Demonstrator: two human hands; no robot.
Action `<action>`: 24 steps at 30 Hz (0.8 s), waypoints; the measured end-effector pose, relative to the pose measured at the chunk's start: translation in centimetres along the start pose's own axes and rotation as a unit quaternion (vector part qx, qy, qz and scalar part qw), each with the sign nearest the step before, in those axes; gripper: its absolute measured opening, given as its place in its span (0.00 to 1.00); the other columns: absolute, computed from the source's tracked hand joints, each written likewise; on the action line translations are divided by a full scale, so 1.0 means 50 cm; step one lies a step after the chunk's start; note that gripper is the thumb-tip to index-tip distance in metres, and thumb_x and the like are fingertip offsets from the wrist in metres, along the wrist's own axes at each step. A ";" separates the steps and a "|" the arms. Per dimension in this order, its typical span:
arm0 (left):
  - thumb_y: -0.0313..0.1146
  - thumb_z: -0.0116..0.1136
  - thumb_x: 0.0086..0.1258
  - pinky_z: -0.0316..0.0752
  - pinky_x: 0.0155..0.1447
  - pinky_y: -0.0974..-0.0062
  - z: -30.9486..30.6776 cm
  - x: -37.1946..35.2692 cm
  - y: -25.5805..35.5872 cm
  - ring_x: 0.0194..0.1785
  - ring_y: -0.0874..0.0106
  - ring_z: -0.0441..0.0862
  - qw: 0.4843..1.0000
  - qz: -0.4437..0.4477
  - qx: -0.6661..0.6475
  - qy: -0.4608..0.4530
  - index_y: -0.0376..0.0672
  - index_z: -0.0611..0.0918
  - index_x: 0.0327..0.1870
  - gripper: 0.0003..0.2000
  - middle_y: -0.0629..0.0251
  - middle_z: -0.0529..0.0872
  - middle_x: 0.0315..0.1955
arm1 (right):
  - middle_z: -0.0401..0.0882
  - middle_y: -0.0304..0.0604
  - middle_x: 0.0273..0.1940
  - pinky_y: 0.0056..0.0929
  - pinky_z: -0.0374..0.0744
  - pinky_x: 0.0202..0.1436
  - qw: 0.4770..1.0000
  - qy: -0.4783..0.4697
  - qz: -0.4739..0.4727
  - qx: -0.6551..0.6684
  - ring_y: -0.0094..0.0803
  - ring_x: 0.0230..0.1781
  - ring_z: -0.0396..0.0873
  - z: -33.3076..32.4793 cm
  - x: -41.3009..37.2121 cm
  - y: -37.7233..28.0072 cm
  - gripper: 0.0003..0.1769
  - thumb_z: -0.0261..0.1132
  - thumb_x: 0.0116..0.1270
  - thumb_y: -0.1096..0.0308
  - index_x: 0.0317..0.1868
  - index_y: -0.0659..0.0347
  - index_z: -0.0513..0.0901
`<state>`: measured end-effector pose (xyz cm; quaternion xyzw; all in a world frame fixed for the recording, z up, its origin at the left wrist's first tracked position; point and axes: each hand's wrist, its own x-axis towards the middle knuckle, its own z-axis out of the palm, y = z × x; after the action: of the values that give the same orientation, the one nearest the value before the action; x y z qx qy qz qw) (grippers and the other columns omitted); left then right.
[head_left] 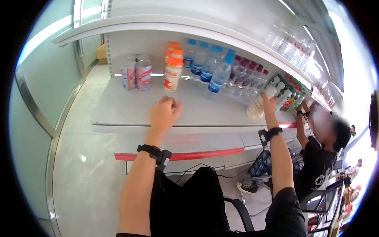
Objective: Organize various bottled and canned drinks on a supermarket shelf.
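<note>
My left hand (164, 113) hovers over the front part of the shelf board (130, 110), its fingers curled; whether anything is in them is hidden. Just behind it stand orange-capped bottles (173, 75), with two cans (143, 75) to their left. My right hand (269, 106) is wrapped round a white bottle (257, 107), which leans at the shelf's right part. Between the hands, further back, are blue-capped water bottles (221, 73) and bottles with dark red caps (246, 79).
An upper shelf (189, 24) runs above the bottles and holds clear bottles at the right. Green bottles (293, 98) stand at the far right, where a person in black (319, 166) sits reaching in. A glass partition (39, 102) is at the left.
</note>
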<state>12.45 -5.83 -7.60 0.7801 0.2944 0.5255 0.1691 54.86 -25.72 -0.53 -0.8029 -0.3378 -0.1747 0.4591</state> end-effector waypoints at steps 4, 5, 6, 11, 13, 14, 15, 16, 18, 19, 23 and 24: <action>0.46 0.65 0.66 0.75 0.33 0.62 -0.021 -0.002 0.019 0.30 0.59 0.82 1.000 0.008 0.002 -0.020 0.41 0.80 0.24 0.18 0.63 0.80 0.25 | 0.76 0.56 0.55 0.38 0.74 0.60 0.978 -0.027 0.049 0.199 0.43 0.57 0.74 0.017 -0.088 -0.074 0.29 0.72 0.55 0.54 0.48 0.71 0.82; 0.47 0.66 0.65 0.76 0.34 0.63 -0.024 -0.001 0.023 0.33 0.60 0.82 0.999 0.018 -0.004 -0.028 0.41 0.80 0.24 0.18 0.63 0.80 0.26 | 0.76 0.53 0.52 0.36 0.76 0.55 0.969 -0.070 0.035 0.234 0.39 0.51 0.77 0.012 -0.127 -0.134 0.30 0.73 0.54 0.56 0.50 0.71 0.79; 0.48 0.67 0.64 0.76 0.35 0.63 -0.026 0.000 0.027 0.36 0.61 0.82 0.999 0.030 -0.012 -0.037 0.41 0.81 0.25 0.18 0.64 0.80 0.27 | 0.77 0.50 0.49 0.34 0.79 0.51 0.957 -0.109 0.019 0.268 0.35 0.46 0.79 0.020 -0.161 -0.177 0.31 0.74 0.54 0.58 0.51 0.72 0.77; 0.50 0.72 0.57 0.76 0.39 0.62 -0.024 -0.006 0.024 0.40 0.60 0.81 0.987 0.152 0.009 -0.050 0.40 0.81 0.32 0.20 0.63 0.81 0.33 | 0.77 0.48 0.45 0.34 0.79 0.50 0.921 -0.148 -0.034 0.360 0.35 0.45 0.79 0.107 -0.279 -0.331 0.38 0.73 0.55 0.59 0.58 0.73 0.67; 0.52 0.74 0.54 0.77 0.41 0.61 -0.024 0.001 0.032 0.43 0.59 0.81 0.980 0.188 0.025 -0.057 0.40 0.82 0.36 0.23 0.63 0.82 0.35 | 0.74 0.54 0.50 0.41 0.74 0.59 0.912 -0.167 -0.060 0.370 0.43 0.53 0.75 0.148 -0.311 -0.375 0.35 0.72 0.56 0.53 0.56 0.70 0.73; 0.54 0.75 0.50 0.77 0.43 0.61 -0.026 -0.005 0.035 0.44 0.59 0.81 0.978 0.197 0.028 -0.065 0.40 0.82 0.38 0.26 0.62 0.82 0.37 | 0.72 0.58 0.55 0.46 0.70 0.65 0.912 -0.185 -0.073 0.360 0.49 0.58 0.71 0.168 -0.328 -0.389 0.35 0.71 0.58 0.49 0.56 0.68 0.76; 0.56 0.76 0.47 0.77 0.44 0.60 -0.028 -0.007 0.037 0.45 0.59 0.80 0.975 0.205 0.034 -0.072 0.40 0.82 0.39 0.29 0.61 0.81 0.39 | 0.72 0.58 0.55 0.46 0.70 0.65 0.911 -0.183 -0.073 0.363 0.49 0.58 0.71 0.176 -0.345 -0.414 0.35 0.71 0.58 0.49 0.56 0.68 0.76; 0.56 0.76 0.47 0.77 0.44 0.60 -0.031 -0.009 0.038 0.45 0.59 0.80 0.975 0.206 0.038 -0.074 0.40 0.82 0.39 0.29 0.61 0.81 0.39 | 0.67 0.61 0.59 0.49 0.65 0.68 0.925 -0.167 -0.118 0.320 0.54 0.62 0.67 0.176 -0.364 -0.443 0.34 0.70 0.59 0.46 0.56 0.65 0.78; 0.54 0.78 0.44 0.78 0.42 0.60 -0.034 -0.010 0.035 0.44 0.59 0.81 0.971 0.225 0.030 -0.076 0.40 0.81 0.42 0.31 0.61 0.82 0.37 | 0.63 0.64 0.64 0.53 0.61 0.71 0.936 -0.147 -0.155 0.281 0.59 0.66 0.62 0.182 -0.380 -0.462 0.34 0.69 0.60 0.43 0.57 0.62 0.80; 0.54 0.78 0.44 0.78 0.42 0.60 -0.033 -0.011 0.035 0.44 0.59 0.81 0.970 0.226 0.034 -0.080 0.40 0.81 0.42 0.31 0.61 0.82 0.37 | 0.58 0.61 0.67 0.49 0.61 0.72 0.940 -0.154 -0.161 0.259 0.57 0.68 0.59 0.186 -0.383 -0.463 0.34 0.67 0.63 0.45 0.61 0.63 0.77; 0.47 0.75 0.46 0.79 0.39 0.59 -0.023 -0.016 0.038 0.39 0.57 0.82 0.980 0.189 -0.007 -0.056 0.40 0.81 0.42 0.26 0.60 0.83 0.34 | 0.52 0.58 0.73 0.48 0.62 0.73 0.879 -0.214 -0.140 0.403 0.52 0.71 0.59 0.229 -0.369 -0.413 0.31 0.62 0.69 0.46 0.61 0.62 0.79; 0.44 0.74 0.48 0.79 0.38 0.59 -0.026 -0.012 0.036 0.37 0.55 0.83 0.985 0.162 -0.010 -0.050 0.40 0.81 0.43 0.24 0.59 0.83 0.33 | 0.51 0.55 0.75 0.46 0.61 0.74 0.799 -0.286 -0.094 0.520 0.48 0.73 0.59 0.228 -0.356 -0.400 0.29 0.60 0.72 0.47 0.60 0.64 0.79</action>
<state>11.60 -7.67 -6.51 0.8409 0.1501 0.5095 0.1037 27.83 -15.77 -4.56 -0.4211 -0.5672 0.2225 0.6719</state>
